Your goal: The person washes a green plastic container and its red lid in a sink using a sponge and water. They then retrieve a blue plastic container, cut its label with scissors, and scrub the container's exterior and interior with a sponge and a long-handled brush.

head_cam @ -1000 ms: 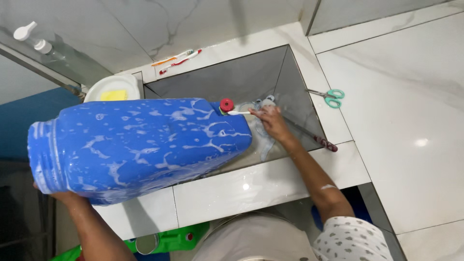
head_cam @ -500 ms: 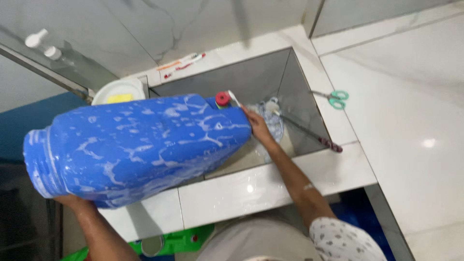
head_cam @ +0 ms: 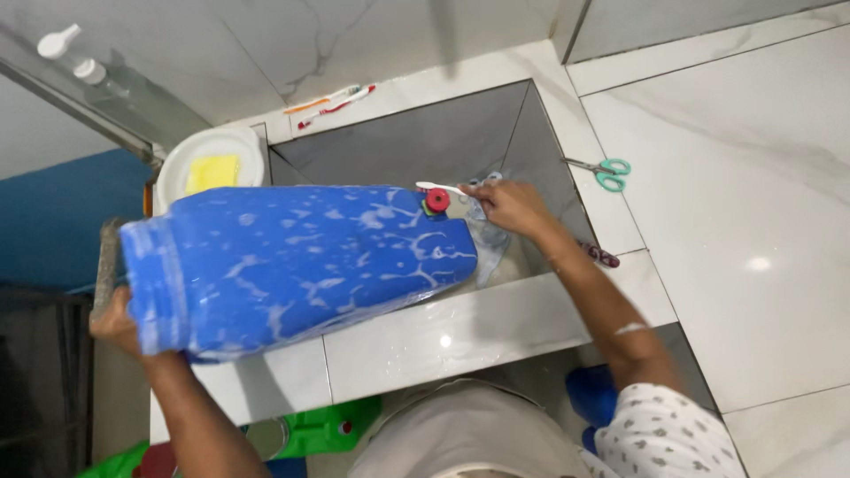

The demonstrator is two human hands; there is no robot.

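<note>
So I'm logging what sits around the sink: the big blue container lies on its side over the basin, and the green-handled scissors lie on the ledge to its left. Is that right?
Not quite. The head view shows the green-handled scissors on the ledge to the right of the basin, not the left. The big blue container does lie on its side over the basin.

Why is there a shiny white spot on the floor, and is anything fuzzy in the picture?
Head view: the shiny spot on the floor tile is glare from a light, with a smaller one on the ledge; the big blue container and left hand look slightly soft; the right hand and scissors are sharper; the basin lies in grey shade.
</note>
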